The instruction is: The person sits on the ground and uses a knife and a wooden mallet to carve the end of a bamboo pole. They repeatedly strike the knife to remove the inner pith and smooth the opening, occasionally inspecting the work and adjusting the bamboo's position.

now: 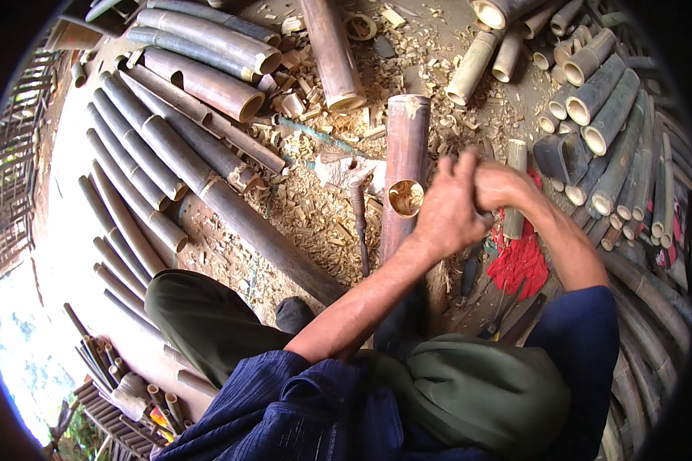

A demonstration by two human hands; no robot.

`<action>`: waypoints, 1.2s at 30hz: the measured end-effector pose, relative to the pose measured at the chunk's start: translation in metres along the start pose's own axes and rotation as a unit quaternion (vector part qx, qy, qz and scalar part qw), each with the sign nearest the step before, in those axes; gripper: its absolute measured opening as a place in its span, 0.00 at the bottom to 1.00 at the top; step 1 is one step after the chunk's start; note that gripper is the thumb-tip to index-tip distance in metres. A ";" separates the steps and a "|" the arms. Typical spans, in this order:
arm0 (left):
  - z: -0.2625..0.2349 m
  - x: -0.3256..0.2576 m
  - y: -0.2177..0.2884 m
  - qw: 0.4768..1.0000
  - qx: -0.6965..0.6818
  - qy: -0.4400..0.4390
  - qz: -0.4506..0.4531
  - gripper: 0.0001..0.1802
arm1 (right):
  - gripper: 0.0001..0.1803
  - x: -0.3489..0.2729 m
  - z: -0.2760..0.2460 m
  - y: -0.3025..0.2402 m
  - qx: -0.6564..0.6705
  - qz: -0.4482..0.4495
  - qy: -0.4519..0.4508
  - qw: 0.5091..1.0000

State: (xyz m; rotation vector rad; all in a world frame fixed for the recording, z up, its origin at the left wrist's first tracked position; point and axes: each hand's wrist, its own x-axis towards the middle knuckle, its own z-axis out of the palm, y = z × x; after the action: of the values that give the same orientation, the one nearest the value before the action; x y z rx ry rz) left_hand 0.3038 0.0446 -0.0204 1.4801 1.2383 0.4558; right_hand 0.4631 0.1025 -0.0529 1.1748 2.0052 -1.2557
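My left hand [452,209] and my right hand [500,184] meet just right of an upright-lying bamboo tube [406,138] with a round hole [405,198] cut in its side. Blurred fingers on the left hand seem stretched away from me, with no tool visible in them. Behind that hand, the fingers of the right one are hidden. Pale shavings sit in the hole. Left of the tube, a wooden-handled chisel [359,207] rests by a pale wood block [334,170]. A short bamboo piece [516,165] lies beyond my right wrist.
Wood chips [307,207] cover the ground. Cut bamboo tubes [142,154] lie in rows at the left, with more stacked bamboo [611,146] at the right. A long bamboo pole [261,238] slants toward my knees. Red cloth [520,265] and a dark-handled tool [469,276] lie near my right forearm.
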 end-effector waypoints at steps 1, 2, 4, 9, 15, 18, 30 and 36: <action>-0.002 0.001 0.005 0.996 0.016 -0.069 -0.051 0.57 | 0.15 -0.008 0.008 -0.008 0.173 0.046 -0.027 0.984; 0.000 0.001 0.003 0.995 0.035 -0.092 -0.029 0.56 | 0.20 -0.021 0.016 -0.015 0.338 0.106 -0.034 0.935; 0.004 0.002 -0.005 0.987 0.079 -0.137 0.012 0.54 | 0.30 -0.021 0.039 -0.024 0.330 0.167 0.008 0.929; -0.017 -0.009 -0.024 0.971 0.052 -0.220 0.077 0.49 | 0.38 -0.015 0.076 -0.070 0.365 0.250 0.079 0.893; -0.070 -0.019 -0.047 0.935 0.040 -0.299 0.188 0.49 | 0.22 -0.011 0.111 -0.109 0.540 0.074 0.135 0.828; -0.116 -0.055 -0.080 0.976 -0.175 0.100 0.087 0.44 | 0.19 -0.018 0.115 -0.124 0.695 0.030 0.126 0.707; -0.176 -0.120 -0.250 0.802 -0.272 0.458 -0.270 0.42 | 0.31 -0.110 0.348 0.050 0.248 0.457 0.533 0.668; -0.199 -0.127 -0.215 0.813 -0.412 0.387 -0.145 0.21 | 0.37 -0.100 0.402 0.064 0.240 0.513 0.456 0.687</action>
State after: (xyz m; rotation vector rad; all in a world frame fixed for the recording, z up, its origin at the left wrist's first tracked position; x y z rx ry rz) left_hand -0.0010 -0.0008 -0.1038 0.3161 1.5469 1.2755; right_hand 0.5559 -0.2830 -0.1888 3.0235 0.9188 -0.5435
